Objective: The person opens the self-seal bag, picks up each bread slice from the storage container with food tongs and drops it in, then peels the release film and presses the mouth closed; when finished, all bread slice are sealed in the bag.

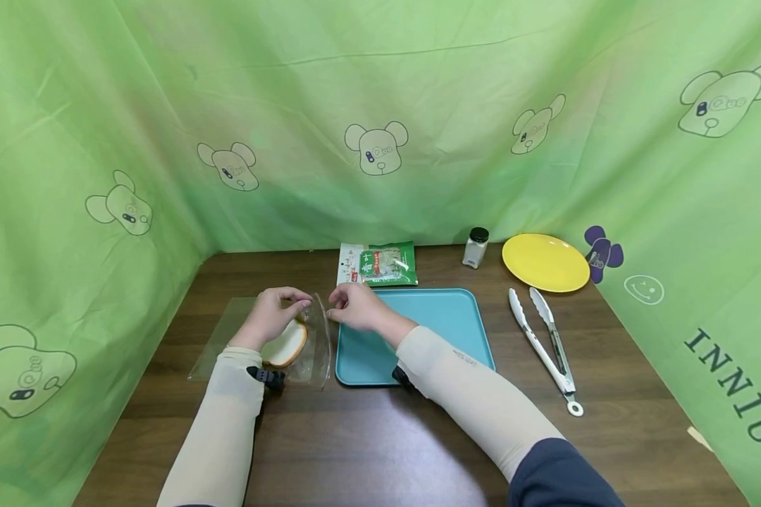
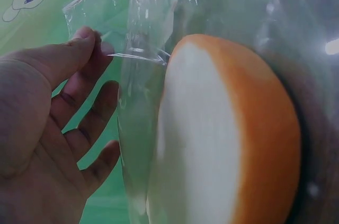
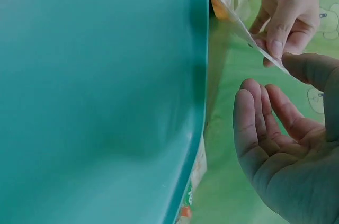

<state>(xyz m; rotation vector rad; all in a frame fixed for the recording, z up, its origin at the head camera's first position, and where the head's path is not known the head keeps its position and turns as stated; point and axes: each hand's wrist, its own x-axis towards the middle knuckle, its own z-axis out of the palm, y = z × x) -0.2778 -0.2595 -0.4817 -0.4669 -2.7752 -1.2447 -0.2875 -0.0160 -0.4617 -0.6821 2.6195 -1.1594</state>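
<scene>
A slice of bread with a white face and an orange-brown crust lies in a clear plastic bag on the left of the table. My left hand is over the bag and pinches its upper right corner between thumb and finger. In the left wrist view the bread shows large through the film, beside the hand. My right hand is just right of that corner, above the tray's left part. Its thumb is at the bag's edge, while its fingers stand apart from the thumb.
A blue tray lies right of the bag. Behind it are a green and white packet and a small black-lidded jar. A yellow plate and white-handled tongs lie on the right. Green curtains enclose the table.
</scene>
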